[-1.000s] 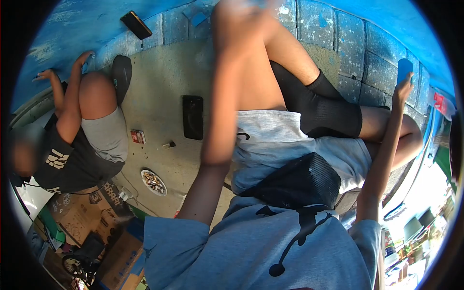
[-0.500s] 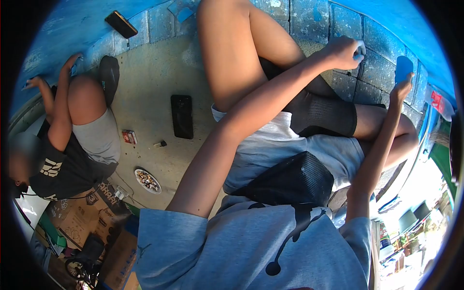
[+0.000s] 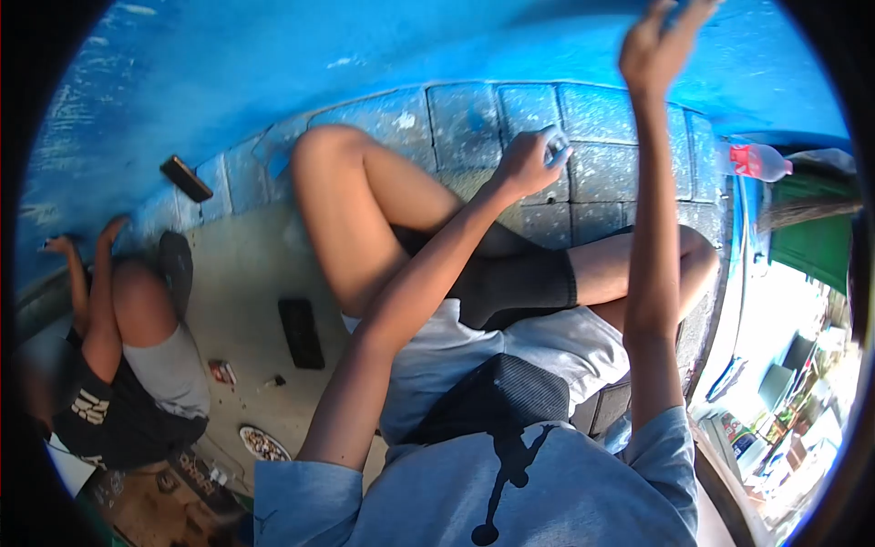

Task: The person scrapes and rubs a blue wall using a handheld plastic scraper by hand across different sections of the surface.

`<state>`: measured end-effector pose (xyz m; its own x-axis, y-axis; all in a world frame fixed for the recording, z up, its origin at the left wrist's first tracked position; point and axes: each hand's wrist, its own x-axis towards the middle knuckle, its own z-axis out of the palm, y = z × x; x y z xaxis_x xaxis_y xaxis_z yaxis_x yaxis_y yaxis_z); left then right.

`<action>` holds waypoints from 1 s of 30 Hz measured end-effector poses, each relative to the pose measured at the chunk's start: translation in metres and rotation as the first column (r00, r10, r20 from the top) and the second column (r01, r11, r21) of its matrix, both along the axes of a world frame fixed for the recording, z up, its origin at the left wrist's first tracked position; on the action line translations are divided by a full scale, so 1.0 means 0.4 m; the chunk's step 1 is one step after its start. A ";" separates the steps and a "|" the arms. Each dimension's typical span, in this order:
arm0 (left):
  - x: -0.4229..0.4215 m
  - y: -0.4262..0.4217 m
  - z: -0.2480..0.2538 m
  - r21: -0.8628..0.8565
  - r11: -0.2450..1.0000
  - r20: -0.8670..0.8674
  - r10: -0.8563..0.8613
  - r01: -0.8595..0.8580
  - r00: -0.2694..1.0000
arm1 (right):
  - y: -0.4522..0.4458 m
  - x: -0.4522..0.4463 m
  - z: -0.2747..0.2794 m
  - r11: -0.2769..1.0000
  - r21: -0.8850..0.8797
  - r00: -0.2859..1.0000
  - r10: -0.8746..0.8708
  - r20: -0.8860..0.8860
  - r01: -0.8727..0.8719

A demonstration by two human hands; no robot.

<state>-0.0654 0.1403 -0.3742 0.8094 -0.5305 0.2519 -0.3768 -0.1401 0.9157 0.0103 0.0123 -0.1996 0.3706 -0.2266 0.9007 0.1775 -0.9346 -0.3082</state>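
Blue-painted wall (image 3: pixel 365 46) rises beyond the person's bent legs (image 3: pixel 337 219), with greyish blocks (image 3: pixel 465 118) along its foot. In front of the wall, the right hand (image 3: pixel 658 55) is raised, blurred and cut by the upper edge; whether its grip is apart or clamped on something, I cannot tell. The left hand (image 3: pixel 536 166) appears over the blocks, bluish fingers curled in; whether they hold anything is unclear. Left of the legs, a black phone (image 3: pixel 301 334) lies on the floor (image 3: pixel 241 283).

Left hand (image 3: pixel 533 168): fingers (image 3: pixel 557 159) curled | right hand (image 3: pixel 653 56): outstretched farther, blurred, partly cropped
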 end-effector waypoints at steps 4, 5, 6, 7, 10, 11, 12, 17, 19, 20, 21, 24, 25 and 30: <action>0.002 0.006 0.013 0.008 1.000 0.018 0.017 -0.017 1.000 | 0.072 -0.003 -0.080 0.998 -0.010 0.996 0.058 -0.073 -0.059; 0.000 0.008 0.014 0.036 0.999 0.008 0.020 -0.020 1.000 | 0.072 -0.014 -0.119 1.000 0.018 0.980 0.029 -0.198 -0.026; -0.001 0.010 0.012 0.025 0.999 0.023 0.022 -0.023 0.999 | 0.074 -0.021 -0.165 0.999 0.019 0.965 0.036 -0.259 -0.032; 0.000 0.011 0.010 0.036 0.999 0.032 0.029 -0.030 0.999 | 0.068 -0.040 -0.209 0.998 -0.034 0.939 0.029 -0.341 -0.043; 0.000 0.003 -0.026 0.035 0.998 0.103 0.041 -0.045 0.994 | 0.037 -0.123 -0.295 0.989 -0.138 0.777 -0.049 -0.627 -0.049; 0.000 0.001 -0.030 0.044 0.997 0.141 0.055 -0.062 0.988 | 0.014 -0.147 -0.337 0.996 -0.073 0.722 -0.016 -0.692 -0.048; -0.003 0.002 -0.018 0.031 0.998 0.155 0.046 -0.051 0.987 | 0.001 -0.179 -0.357 0.994 0.104 0.638 0.074 -0.766 0.011; 0.001 0.000 0.006 -0.068 0.995 -0.038 0.071 -0.073 0.997 | -0.090 -0.282 -0.338 0.865 0.498 0.567 0.378 -0.732 0.066; 0.002 -0.005 0.008 -0.120 0.983 -0.104 0.128 -0.140 0.986 | -0.119 -0.295 -0.309 0.708 0.673 0.493 0.516 -0.700 0.215; 0.001 -0.011 0.010 -0.112 0.985 -0.106 0.122 -0.134 0.987 | -0.134 -0.302 -0.311 0.701 0.678 0.494 0.519 -0.698 0.221; 0.003 -0.019 0.006 -0.123 0.973 -0.207 0.165 -0.193 0.964 | -0.139 -0.307 -0.301 0.497 0.847 0.484 0.704 -0.520 0.188; 0.012 -0.012 0.006 -0.169 0.958 -0.410 0.145 -0.231 0.901 | -0.131 -0.325 -0.327 0.063 0.988 0.520 0.845 -0.128 0.141; 0.018 0.005 0.023 -0.162 0.981 -0.489 0.013 -0.106 0.872 | -0.137 -0.318 -0.375 0.126 0.968 0.520 0.824 -0.225 0.219; 0.003 0.023 0.012 -0.112 0.994 -0.628 -0.083 0.016 0.773 | -0.074 -0.332 -0.279 0.439 0.808 0.425 0.693 -0.582 0.392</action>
